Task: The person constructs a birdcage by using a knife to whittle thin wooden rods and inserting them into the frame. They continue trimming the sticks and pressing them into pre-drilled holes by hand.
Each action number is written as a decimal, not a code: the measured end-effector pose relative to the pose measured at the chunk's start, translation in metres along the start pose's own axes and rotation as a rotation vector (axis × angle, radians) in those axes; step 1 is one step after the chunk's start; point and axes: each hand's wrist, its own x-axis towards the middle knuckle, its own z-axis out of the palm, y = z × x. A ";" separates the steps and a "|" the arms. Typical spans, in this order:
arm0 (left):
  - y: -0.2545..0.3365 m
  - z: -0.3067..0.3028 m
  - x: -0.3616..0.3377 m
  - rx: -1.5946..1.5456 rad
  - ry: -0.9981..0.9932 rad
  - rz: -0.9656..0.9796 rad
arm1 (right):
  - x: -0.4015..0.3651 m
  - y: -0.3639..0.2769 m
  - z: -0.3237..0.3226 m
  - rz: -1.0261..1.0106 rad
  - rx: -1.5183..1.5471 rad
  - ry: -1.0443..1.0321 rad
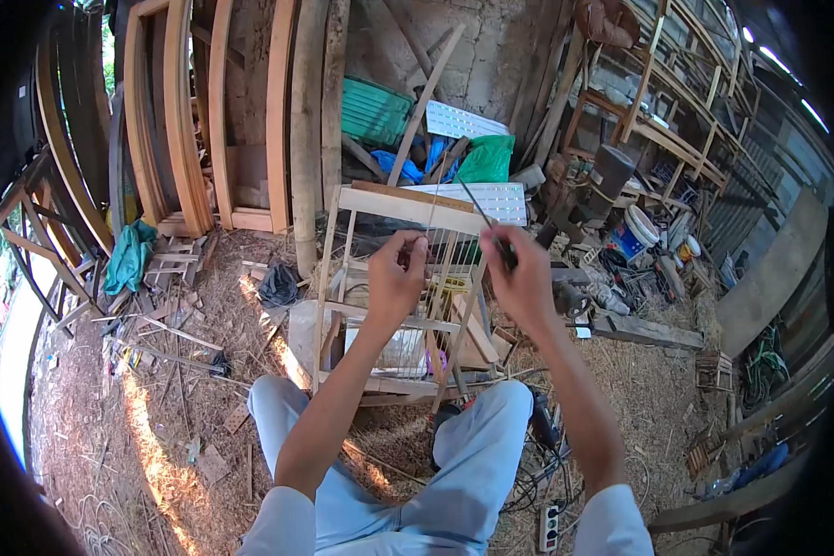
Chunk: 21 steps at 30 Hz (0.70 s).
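Observation:
In front of my knees stands a small wooden frame (408, 208), cage-like, with a row of thin upright bars (448, 255). Over its upper part my left hand (398, 281) is closed in a pinch. A thin light stick (434, 206) rises beside its fingertips; whether the fingers grip it is hard to make out. To the right, my right hand (521, 275) is wrapped around a slim dark rod-like tool (475, 202), its tip pointing up and left toward the frame's top rail. The tool's lower end is hidden by the fingers.
Wood scraps and shavings litter the ground. Behind the frame are a green crate (376, 111) and white perforated panels (463, 121). A white-and-blue bucket (633, 232) stands at right among clutter. A power strip (549, 528) and cables lie by my right leg. Tall wooden frames (186, 120) lean at left.

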 end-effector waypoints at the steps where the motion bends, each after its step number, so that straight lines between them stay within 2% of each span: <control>1: -0.004 -0.002 -0.001 0.000 0.003 -0.004 | 0.015 -0.003 0.003 -0.100 -0.051 0.012; 2: -0.009 -0.003 0.001 0.016 -0.025 0.052 | 0.028 -0.006 0.005 -0.205 -0.101 0.026; 3: -0.008 -0.005 0.002 0.031 -0.053 0.107 | 0.038 -0.009 0.008 -0.207 -0.101 0.024; 6: -0.009 -0.006 0.003 0.016 -0.077 0.063 | 0.056 -0.014 0.011 -0.294 0.002 -0.057; 8: -0.013 -0.005 0.004 -0.004 -0.079 0.032 | 0.067 -0.014 0.012 -0.475 -0.166 -0.194; 9: -0.014 -0.004 0.005 -0.027 -0.084 0.011 | 0.072 -0.011 0.015 -0.435 -0.154 -0.264; 13: -0.024 -0.002 0.015 -0.042 -0.070 0.026 | 0.088 -0.009 0.018 -0.421 -0.167 -0.213; 15: -0.029 0.002 0.023 -0.184 -0.023 0.150 | 0.099 0.002 0.026 -0.455 -0.169 -0.207; 16: -0.027 0.003 0.027 -0.182 -0.023 0.154 | 0.106 0.009 0.030 -0.494 -0.173 -0.201; 18: -0.024 0.004 0.033 -0.350 -0.093 -0.061 | 0.116 0.025 0.040 -0.538 -0.194 -0.178; 21: -0.030 0.007 0.055 -0.268 -0.092 -0.062 | 0.137 0.049 0.057 -0.453 -0.196 -0.238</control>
